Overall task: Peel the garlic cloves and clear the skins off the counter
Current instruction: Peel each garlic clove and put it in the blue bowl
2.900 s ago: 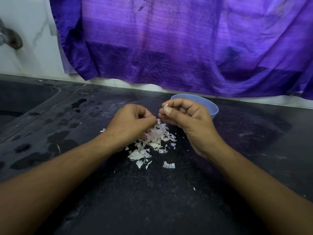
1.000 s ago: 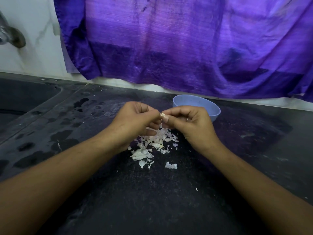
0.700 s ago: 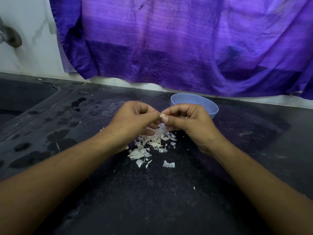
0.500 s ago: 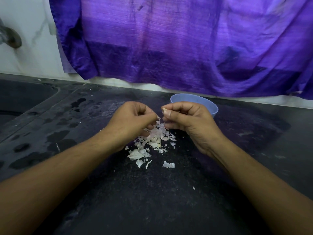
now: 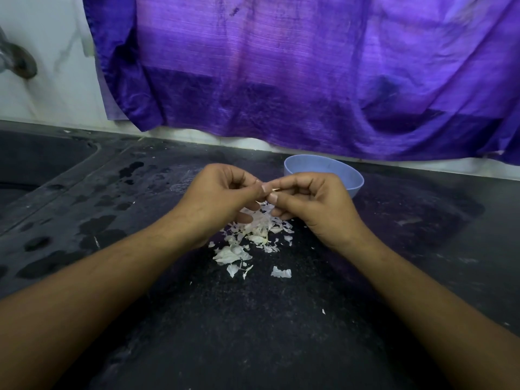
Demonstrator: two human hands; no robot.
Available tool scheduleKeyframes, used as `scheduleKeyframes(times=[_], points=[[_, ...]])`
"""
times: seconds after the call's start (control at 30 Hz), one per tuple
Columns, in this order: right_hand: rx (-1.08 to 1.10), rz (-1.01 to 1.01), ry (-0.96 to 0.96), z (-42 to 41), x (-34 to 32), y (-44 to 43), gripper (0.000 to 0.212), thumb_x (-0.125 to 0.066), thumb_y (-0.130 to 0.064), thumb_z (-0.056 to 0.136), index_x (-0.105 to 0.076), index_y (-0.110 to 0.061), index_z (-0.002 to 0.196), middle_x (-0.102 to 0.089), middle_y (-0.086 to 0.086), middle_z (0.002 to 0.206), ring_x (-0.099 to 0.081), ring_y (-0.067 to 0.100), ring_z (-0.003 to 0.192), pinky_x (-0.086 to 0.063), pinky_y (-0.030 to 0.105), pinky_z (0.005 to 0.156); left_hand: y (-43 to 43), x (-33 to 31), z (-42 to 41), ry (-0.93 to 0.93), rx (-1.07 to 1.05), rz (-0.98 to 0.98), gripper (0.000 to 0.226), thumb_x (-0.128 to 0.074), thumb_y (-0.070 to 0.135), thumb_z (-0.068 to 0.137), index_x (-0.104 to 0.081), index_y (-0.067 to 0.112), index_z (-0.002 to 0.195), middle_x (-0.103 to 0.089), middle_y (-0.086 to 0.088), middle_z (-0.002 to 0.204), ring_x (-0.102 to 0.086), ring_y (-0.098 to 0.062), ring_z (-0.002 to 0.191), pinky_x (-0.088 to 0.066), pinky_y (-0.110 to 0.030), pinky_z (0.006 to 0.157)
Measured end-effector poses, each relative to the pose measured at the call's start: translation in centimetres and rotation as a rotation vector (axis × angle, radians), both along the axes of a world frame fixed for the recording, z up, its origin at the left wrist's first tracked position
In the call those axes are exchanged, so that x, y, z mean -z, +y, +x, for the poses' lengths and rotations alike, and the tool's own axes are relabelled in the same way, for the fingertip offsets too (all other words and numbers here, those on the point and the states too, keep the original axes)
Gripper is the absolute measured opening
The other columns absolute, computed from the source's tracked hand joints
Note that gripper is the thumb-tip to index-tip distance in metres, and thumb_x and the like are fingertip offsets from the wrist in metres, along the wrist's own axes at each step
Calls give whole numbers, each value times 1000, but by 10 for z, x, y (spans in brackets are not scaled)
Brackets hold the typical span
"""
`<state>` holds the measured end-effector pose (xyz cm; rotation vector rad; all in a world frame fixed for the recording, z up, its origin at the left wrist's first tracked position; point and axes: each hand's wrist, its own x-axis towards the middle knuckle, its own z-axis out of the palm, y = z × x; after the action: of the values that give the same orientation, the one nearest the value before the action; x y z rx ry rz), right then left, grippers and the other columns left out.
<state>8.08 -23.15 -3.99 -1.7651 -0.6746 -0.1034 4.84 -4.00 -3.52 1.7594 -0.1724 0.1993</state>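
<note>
Both hands meet above a pile of white garlic skins (image 5: 254, 235) on the black counter (image 5: 253, 333). My left hand (image 5: 219, 201) and my right hand (image 5: 312, 204) have their fingertips together, pinching a small garlic clove (image 5: 274, 190); only a pale sliver of it shows between thumbs and forefingers. Loose skin flakes (image 5: 280, 273) lie scattered just in front of the pile. A light blue bowl (image 5: 349, 175) stands right behind my right hand; its contents are hidden.
A purple cloth (image 5: 309, 74) hangs over the white wall behind the counter. A dark sink (image 5: 33, 164) lies at the far left, with a metal tap (image 5: 17, 61) above it. Wet patches (image 5: 95, 229) mark the counter's left side.
The hands had drawn slightly apart half a second ago and have now closed together again on the clove. The pile and bowl have not moved.
</note>
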Motion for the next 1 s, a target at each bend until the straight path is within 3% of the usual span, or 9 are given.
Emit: scheduleKeyframes(times=[0.3,0.47,0.63,0.9,1.0], points=[[63,-16,-2,-1,-1,1,10,-76,-4,91,-78,-6,100,-78,11,81,-77,27,77,-61,35,72,1,1,1,-23,7,64,7,-75,16,93,-79,12,88,-78,-10,90,-74,-20,83,-65,-40,73],[65,-18,34,-2,1,3,11,-76,-2,90,-77,-5,100,-78,13,83,-78,25,78,-62,37,72,1,5,4,-34,-39,105,10,-77,15,90,-79,16,81,-78,-5,82,-75,-17,78,-66,-47,74],[92,-43,19,-2,4,4,10,-78,-4,89,-77,-5,98,-78,11,81,-78,25,74,-63,43,74,-1,6,3,-87,-105,188,9,-78,18,88,-79,19,80,-77,-4,76,-76,-26,77,-66,-49,71],[75,-26,72,-3,4,7,11,-75,-5,91,-76,0,101,-77,18,82,-77,22,71,-61,31,65,2,8,4,-109,-127,231,8,-78,23,87,-80,23,79,-77,-2,74,-76,-28,74,-64,-53,70],[59,-19,76,-2,4,7,12,-74,-6,92,-75,1,101,-76,20,81,-75,22,68,-62,37,66,3,8,5,-118,-123,235,7,-78,25,87,-79,23,80,-77,-1,76,-76,-27,76,-64,-54,72]])
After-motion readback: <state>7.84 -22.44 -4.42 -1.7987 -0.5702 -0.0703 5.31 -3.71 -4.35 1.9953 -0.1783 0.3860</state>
